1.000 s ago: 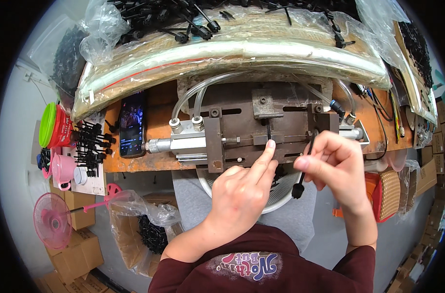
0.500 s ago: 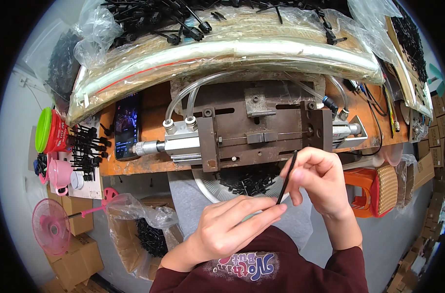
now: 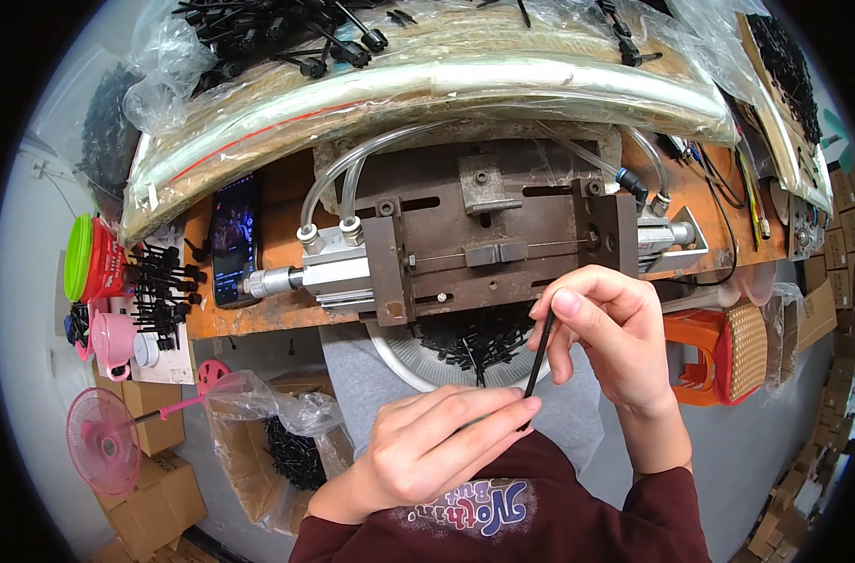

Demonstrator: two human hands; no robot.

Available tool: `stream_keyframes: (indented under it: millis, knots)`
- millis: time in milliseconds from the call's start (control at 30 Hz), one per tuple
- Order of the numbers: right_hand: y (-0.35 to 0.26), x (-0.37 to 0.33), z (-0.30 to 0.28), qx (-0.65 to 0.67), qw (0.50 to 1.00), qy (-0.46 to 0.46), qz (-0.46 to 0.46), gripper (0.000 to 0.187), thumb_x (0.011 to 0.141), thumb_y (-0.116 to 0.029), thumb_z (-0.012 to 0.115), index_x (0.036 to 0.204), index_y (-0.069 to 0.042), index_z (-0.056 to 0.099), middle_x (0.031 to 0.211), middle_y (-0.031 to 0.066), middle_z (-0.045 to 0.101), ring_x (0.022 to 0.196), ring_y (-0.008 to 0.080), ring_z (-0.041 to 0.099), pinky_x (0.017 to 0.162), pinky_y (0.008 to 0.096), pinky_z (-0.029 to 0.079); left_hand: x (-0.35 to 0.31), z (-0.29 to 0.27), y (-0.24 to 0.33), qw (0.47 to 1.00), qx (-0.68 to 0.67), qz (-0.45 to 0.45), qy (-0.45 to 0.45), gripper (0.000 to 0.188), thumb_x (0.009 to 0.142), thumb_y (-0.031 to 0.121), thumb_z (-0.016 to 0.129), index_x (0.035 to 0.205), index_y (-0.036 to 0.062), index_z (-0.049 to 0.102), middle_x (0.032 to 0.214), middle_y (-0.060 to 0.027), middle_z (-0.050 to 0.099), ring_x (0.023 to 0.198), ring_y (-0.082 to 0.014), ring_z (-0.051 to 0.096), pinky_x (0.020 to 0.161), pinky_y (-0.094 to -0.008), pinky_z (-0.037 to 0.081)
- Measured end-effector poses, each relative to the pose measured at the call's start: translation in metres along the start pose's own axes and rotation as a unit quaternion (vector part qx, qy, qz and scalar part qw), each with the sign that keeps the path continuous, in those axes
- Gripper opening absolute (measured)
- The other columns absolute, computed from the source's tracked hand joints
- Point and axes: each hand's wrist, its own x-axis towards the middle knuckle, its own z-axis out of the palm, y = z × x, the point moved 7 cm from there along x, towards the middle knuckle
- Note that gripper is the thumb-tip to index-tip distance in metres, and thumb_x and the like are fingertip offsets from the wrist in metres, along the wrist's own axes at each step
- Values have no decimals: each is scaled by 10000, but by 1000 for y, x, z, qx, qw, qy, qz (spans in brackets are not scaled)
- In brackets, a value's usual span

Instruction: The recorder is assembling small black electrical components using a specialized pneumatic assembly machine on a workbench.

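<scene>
A thin black plastic rod (image 3: pixel 538 364) slants between my hands, in front of a brown metal fixture (image 3: pixel 437 202). Its upper part is pinched by the thumb and fingers of my right hand (image 3: pixel 613 342). The lower end passes by the fingertips of my left hand (image 3: pixel 437 441), whose fingers are pressed together around it; a sliver of something greenish shows between them. On the fixture, a thin wire runs through a small dark block (image 3: pixel 496 254) at the middle. Below the hands' far side, a white basket (image 3: pixel 390 361) holds many black plastic pieces (image 3: pixel 465 347).
Silver air cylinders (image 3: pixel 338 280) with clear hoses flank the fixture. A phone (image 3: pixel 233 239) and black parts (image 3: pixel 165 291) lie on the left. A plastic-wrapped ledge (image 3: pixel 427 89) bears more black parts behind. An orange stool (image 3: pixel 704 357) stands right, a pink fan (image 3: pixel 102 439) left.
The rod has slid down through my fingers, so less of it rises above my right hand and its lower end now shows beneath my left fingers. The view has shifted slightly.
</scene>
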Motion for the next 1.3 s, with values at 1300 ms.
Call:
stream_keyframes:
  millis: [1300]
  knots:
    - [12, -12, 9, 10, 992, 55, -116, 182, 999, -126, 477, 1006, 34, 565, 816, 165, 676, 547, 110, 608, 504, 222, 496, -3, 4, -2, 999, -23, -4, -44, 313, 628, 32, 811, 925, -6, 721, 1085, -162, 679, 800, -220, 694, 668, -293, 589]
